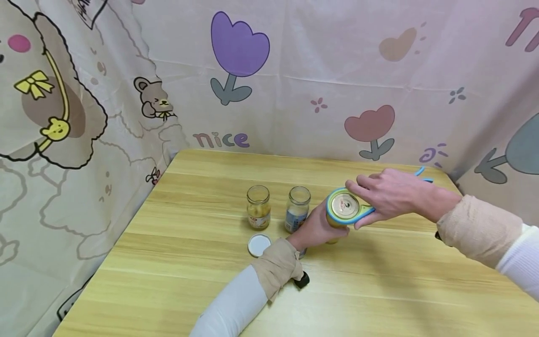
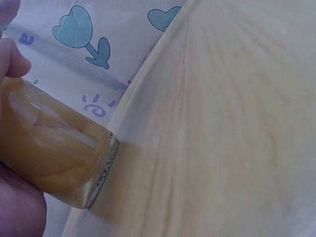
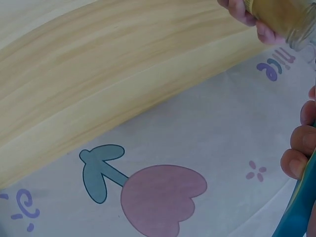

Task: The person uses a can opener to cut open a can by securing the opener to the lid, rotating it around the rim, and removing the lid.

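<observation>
My left hand grips a glass jar with amber contents, holding it upright on the table. Its gold lid faces up, and the blue-and-green loop of a jar opener surrounds it. The fingers and thumb of my right hand are curled round the opener's handles, whose blue ends stick out behind the hand. In the right wrist view, a blue stretch of the opener shows at the lower right edge. Much of the held jar is hidden by my left hand in the head view.
To the left stand two lidless glass jars, one with yellowish contents and one with a blue label. A white lid lies in front of them on the wooden table. Patterned cloth hangs behind.
</observation>
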